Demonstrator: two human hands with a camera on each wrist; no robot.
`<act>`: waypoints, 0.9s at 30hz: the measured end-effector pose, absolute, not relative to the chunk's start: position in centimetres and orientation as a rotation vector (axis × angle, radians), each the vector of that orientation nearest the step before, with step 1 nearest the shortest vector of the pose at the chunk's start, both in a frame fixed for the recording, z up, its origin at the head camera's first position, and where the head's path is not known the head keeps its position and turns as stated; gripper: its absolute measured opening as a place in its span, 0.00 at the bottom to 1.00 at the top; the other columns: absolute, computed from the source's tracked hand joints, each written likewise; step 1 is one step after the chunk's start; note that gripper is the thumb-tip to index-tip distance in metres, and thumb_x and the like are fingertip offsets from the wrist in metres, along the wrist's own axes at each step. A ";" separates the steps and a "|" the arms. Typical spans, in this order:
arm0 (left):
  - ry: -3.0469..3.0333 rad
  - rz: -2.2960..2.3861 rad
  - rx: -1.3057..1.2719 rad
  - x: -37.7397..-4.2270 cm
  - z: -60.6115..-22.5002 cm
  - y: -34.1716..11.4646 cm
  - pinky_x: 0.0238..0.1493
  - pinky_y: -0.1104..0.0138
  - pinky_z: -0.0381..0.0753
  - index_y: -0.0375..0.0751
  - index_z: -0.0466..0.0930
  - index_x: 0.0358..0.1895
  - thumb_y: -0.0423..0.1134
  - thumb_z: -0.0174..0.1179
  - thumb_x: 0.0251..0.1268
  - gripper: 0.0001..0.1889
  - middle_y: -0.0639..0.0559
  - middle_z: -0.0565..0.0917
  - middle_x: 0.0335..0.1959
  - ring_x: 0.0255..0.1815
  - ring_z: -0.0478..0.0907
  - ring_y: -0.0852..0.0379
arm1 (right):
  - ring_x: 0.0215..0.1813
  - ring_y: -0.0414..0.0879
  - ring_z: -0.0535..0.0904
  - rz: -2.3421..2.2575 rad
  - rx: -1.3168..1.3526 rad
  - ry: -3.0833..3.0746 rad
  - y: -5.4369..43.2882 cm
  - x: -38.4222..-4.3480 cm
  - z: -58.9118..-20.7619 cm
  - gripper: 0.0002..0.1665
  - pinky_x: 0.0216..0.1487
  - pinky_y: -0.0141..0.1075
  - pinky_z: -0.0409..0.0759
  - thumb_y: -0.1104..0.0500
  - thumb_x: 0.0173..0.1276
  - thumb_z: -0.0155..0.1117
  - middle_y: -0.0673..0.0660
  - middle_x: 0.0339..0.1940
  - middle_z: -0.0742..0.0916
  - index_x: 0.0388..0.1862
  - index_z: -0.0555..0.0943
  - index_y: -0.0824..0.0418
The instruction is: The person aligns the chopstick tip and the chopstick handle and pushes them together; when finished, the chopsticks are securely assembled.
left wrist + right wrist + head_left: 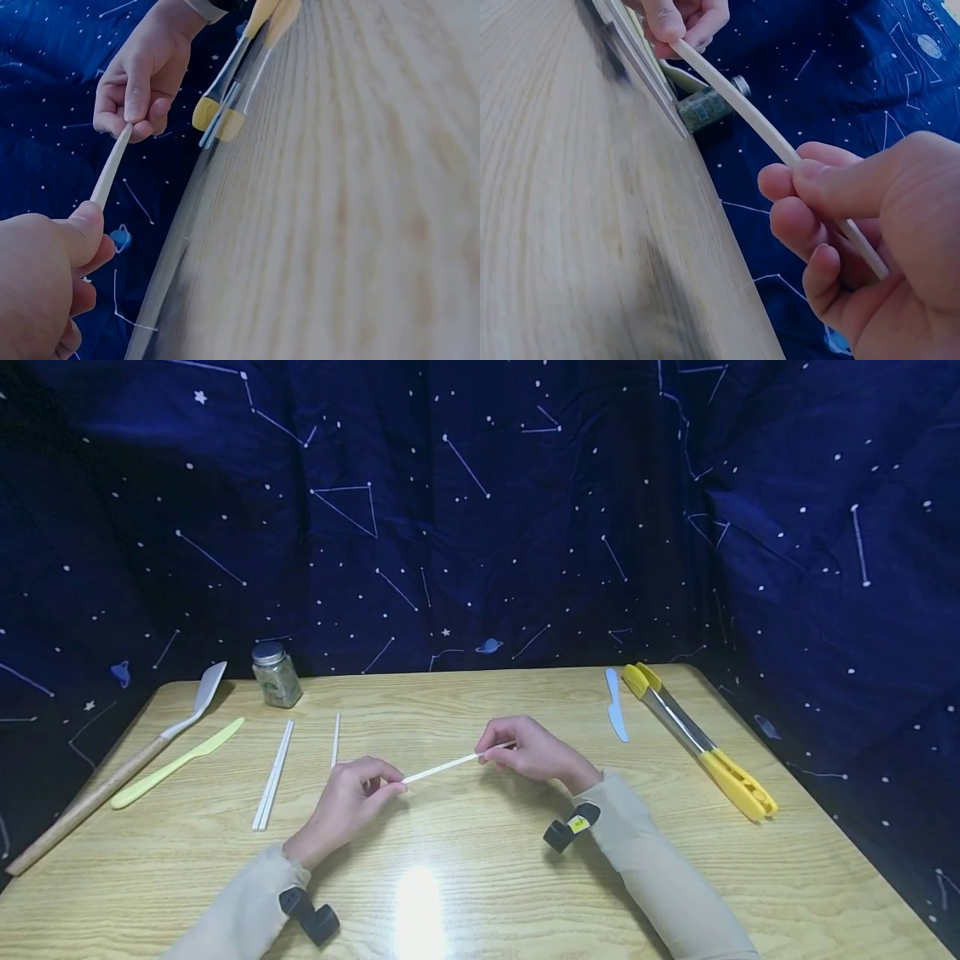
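Between my two hands a pale chopstick [442, 768] is held above the table, slanting up toward the right. My left hand [354, 797] pinches its left end between thumb and fingers. Nearer the other end, my right hand [531, 748] grips it with thumb and fingertips; in the right wrist view the tail of the chopstick [739, 101] runs on under the palm. A single white chopstick [336, 739] lies just behind my left hand, partly hidden by it. Left of that, white chopsticks [273, 777] lie side by side.
At the left lie a yellow-green knife [180, 762] and a wooden-handled spatula [112, 785]. A lidded glass jar [277, 677] stands at the back left. On the right are a light blue knife [615, 706] and yellow-tipped tongs [697, 739]. A starry dark blue curtain [480, 527] hangs behind the table.
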State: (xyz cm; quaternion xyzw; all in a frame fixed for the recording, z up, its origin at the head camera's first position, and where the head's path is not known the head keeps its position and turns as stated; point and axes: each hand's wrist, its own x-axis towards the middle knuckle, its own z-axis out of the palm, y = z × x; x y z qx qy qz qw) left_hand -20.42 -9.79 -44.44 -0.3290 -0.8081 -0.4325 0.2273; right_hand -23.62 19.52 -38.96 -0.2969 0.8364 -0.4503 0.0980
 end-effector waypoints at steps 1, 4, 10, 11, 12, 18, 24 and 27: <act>-2.229 -1.193 -0.911 -20.4 -44.4 -9.8 0.17 0.74 0.67 0.43 0.85 0.28 0.31 0.73 0.46 0.07 0.57 0.82 0.21 0.18 0.65 0.71 | 0.26 0.52 0.78 -1.334 -0.881 2.466 19.5 -23.6 -39.0 0.03 0.28 0.30 0.76 0.68 0.67 0.60 0.63 0.33 0.86 0.36 0.82 0.66; -2.242 -1.197 -0.926 -20.3 -44.4 -9.7 0.17 0.75 0.66 0.43 0.84 0.28 0.31 0.73 0.47 0.07 0.58 0.82 0.21 0.18 0.65 0.71 | 0.26 0.51 0.77 -1.328 -0.892 2.455 19.5 -23.6 -38.9 0.04 0.27 0.28 0.74 0.68 0.67 0.61 0.65 0.32 0.86 0.37 0.82 0.68; -2.344 -1.280 -0.954 -19.8 -44.1 -9.6 0.17 0.75 0.66 0.43 0.85 0.29 0.33 0.70 0.54 0.03 0.60 0.81 0.22 0.18 0.65 0.70 | 0.32 0.42 0.79 -1.286 -0.927 2.487 19.6 -23.6 -38.6 0.03 0.37 0.31 0.78 0.68 0.64 0.64 0.60 0.34 0.87 0.36 0.83 0.67; -2.368 -1.300 -0.964 -19.7 -44.0 -9.5 0.18 0.74 0.67 0.42 0.85 0.29 0.34 0.69 0.55 0.02 0.60 0.81 0.23 0.18 0.65 0.70 | 0.33 0.40 0.79 -1.275 -0.940 2.493 19.6 -23.5 -38.6 0.03 0.39 0.31 0.79 0.67 0.64 0.64 0.59 0.34 0.87 0.36 0.83 0.66; -2.394 -1.321 -0.974 -19.6 -43.9 -9.5 0.19 0.74 0.68 0.41 0.84 0.30 0.34 0.68 0.56 0.02 0.59 0.81 0.24 0.19 0.66 0.70 | 0.34 0.39 0.79 -1.267 -0.956 2.498 19.6 -23.5 -38.7 0.03 0.40 0.32 0.80 0.67 0.63 0.65 0.58 0.34 0.86 0.35 0.83 0.66; -2.552 -1.441 -1.052 -18.8 -43.3 -8.7 0.23 0.73 0.72 0.39 0.84 0.33 0.37 0.65 0.61 0.04 0.56 0.82 0.23 0.20 0.69 0.69 | 0.37 0.39 0.80 -1.255 -1.046 2.450 19.2 -23.2 -38.7 0.03 0.40 0.34 0.81 0.69 0.61 0.65 0.59 0.34 0.85 0.33 0.83 0.64; -2.681 -1.565 -1.125 -18.4 -43.0 -8.4 0.28 0.72 0.74 0.40 0.85 0.35 0.37 0.64 0.61 0.05 0.53 0.86 0.27 0.24 0.73 0.68 | 0.36 0.37 0.81 -1.230 -1.090 2.385 18.8 -22.9 -38.5 0.02 0.40 0.34 0.81 0.68 0.61 0.66 0.57 0.32 0.85 0.33 0.81 0.66; -2.698 -1.617 -1.163 -18.3 -43.0 -8.3 0.30 0.72 0.75 0.39 0.85 0.37 0.38 0.64 0.62 0.06 0.51 0.87 0.28 0.26 0.75 0.68 | 0.34 0.37 0.81 -1.228 -1.131 2.352 18.5 -22.7 -38.4 0.03 0.39 0.33 0.80 0.68 0.61 0.67 0.57 0.31 0.85 0.32 0.80 0.66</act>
